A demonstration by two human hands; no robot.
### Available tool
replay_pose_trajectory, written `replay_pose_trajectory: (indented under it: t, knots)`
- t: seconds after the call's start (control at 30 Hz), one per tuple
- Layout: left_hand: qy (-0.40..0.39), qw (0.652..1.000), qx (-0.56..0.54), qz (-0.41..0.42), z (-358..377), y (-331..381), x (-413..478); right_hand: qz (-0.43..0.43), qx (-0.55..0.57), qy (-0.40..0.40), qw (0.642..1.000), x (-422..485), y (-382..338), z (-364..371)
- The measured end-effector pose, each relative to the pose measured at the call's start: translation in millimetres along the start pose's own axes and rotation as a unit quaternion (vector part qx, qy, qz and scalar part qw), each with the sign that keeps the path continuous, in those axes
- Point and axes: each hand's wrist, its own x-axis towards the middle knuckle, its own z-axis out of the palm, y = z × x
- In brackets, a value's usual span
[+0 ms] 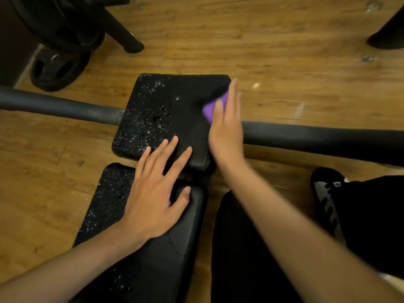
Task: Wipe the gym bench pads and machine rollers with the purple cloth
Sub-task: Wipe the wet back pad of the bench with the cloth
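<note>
Purple cloth (210,110) under straight-fingered right hand (227,131) on wet bench pad (168,99); left hand (153,200) spread flat.

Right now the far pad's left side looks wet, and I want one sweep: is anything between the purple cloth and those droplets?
Nothing visible across the middle of the far pad: bare surface lies between the purple cloth under the right hand and the droplets. Only the fingers of the left hand rest on its near edge.
</note>
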Motion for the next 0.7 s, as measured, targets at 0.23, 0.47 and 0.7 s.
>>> replay_pose_trajectory:
  t: [0.23,0.47,0.7]
  knots:
    - [-0.002,1.000,0.002,-0.007,2,-3,-3,-0.015,0.041,0.040,0.998,-25,8,13]
    - [0.000,1.000,0.000,-0.008,1,2,3,0.026,0.030,0.005,0.999,-59,9,5]
    - [0.004,1.000,0.004,-0.013,6,1,-1,0.024,0.083,0.011,0.996,51,11,1]
